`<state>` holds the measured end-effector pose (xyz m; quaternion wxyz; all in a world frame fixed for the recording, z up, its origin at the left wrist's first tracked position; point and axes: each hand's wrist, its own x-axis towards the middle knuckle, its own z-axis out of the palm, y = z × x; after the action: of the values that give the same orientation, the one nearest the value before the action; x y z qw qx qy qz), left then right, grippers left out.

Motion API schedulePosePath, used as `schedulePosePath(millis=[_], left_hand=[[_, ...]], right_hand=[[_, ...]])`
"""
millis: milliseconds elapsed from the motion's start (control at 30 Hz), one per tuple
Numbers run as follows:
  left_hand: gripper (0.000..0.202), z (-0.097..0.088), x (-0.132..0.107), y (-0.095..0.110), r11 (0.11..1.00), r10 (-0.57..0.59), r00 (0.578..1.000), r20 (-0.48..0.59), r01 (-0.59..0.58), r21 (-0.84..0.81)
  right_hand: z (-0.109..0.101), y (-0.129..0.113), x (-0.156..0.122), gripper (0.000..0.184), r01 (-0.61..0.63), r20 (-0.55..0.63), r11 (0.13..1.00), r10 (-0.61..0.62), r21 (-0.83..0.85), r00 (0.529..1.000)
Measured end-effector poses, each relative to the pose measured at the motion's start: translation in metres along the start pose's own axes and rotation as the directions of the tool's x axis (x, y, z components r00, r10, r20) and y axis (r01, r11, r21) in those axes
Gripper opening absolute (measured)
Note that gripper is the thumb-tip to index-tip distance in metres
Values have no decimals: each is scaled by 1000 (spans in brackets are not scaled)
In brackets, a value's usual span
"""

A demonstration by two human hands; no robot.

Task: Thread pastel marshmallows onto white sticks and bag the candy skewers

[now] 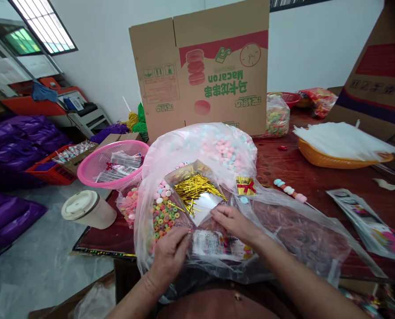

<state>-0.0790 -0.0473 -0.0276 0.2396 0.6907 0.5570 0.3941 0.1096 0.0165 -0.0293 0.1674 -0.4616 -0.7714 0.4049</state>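
Note:
My left hand (173,248) is closed in a pinch beside the ring-shaped gummies (164,217). A tiny pinkish bit shows at its fingertips, too small to name. My right hand (233,221) has its fingers curled together at the near right corner of an open box (205,209); what they hold, if anything, is hidden. Gold twist ties (197,188) are heaped in that box. Below and between my hands lies a printed clear packet (210,243). All this rests on a large clear plastic bag (267,248), with pink, white and blue marshmallows (225,153) behind the box.
A pink basket (87,170) of packets and a lidded cup (89,210) stand left. To the right are a marshmallow skewer (288,190), printed sleeves (370,221) and a yellow basket (337,157) of white sticks. An upright carton (200,106) blocks the back.

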Motion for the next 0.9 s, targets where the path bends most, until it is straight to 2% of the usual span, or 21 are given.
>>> schedulePosePath(millis=[33,67,133,200,233,267,300,367,433,500,633,700,767,833,900], left_hand=[[13,2,-2,-3,976,-193,980,-51,187,-107],[10,4,-3,-4,914,-362,929,-74,338,-222],[11,7,-2,-3,727,-602,797,-45,524,-443],[15,7,0,2,523,-736,676,24,592,-613],[17,7,1,4,441,-773,631,59,603,-665],[18,7,3,6,385,-792,604,87,606,-696],[18,7,5,7,354,-798,593,108,606,-712],[16,9,9,11,337,-785,604,142,607,-720],[14,15,15,15,346,-755,632,175,610,-712],[13,24,20,22,383,-714,674,189,602,-700],[8,40,25,33,475,-604,769,209,558,-681],[11,43,22,35,528,-555,802,222,545,-652],[14,43,19,34,590,-518,826,221,533,-607],[16,42,15,34,630,-495,837,231,529,-568],[15,41,13,36,626,-472,838,272,536,-566]], right_hand=[[1,2,15,34,-12,-97,996,4,-89,995],[4,4,28,26,-28,-159,988,4,-149,987],[11,8,49,17,-40,-210,973,-9,-228,978],[19,9,59,15,-41,-231,955,-30,-294,972],[21,9,58,16,-41,-239,948,-37,-316,970],[21,9,55,17,-44,-249,943,-41,-330,968],[19,8,49,17,-49,-259,941,-42,-336,965],[12,4,32,16,-51,-267,941,-42,-333,963],[6,-3,11,16,-11,-223,962,-52,-271,973],[6,-12,-7,15,53,-187,990,-78,-132,979],[14,-19,-19,15,128,-273,980,-83,151,959],[17,-15,-19,15,74,-219,942,0,329,976],[17,-10,-18,16,-19,-103,875,79,484,992],[15,-5,-18,18,-81,-20,829,111,554,994],[15,-1,-18,21,-104,7,818,121,565,993]])
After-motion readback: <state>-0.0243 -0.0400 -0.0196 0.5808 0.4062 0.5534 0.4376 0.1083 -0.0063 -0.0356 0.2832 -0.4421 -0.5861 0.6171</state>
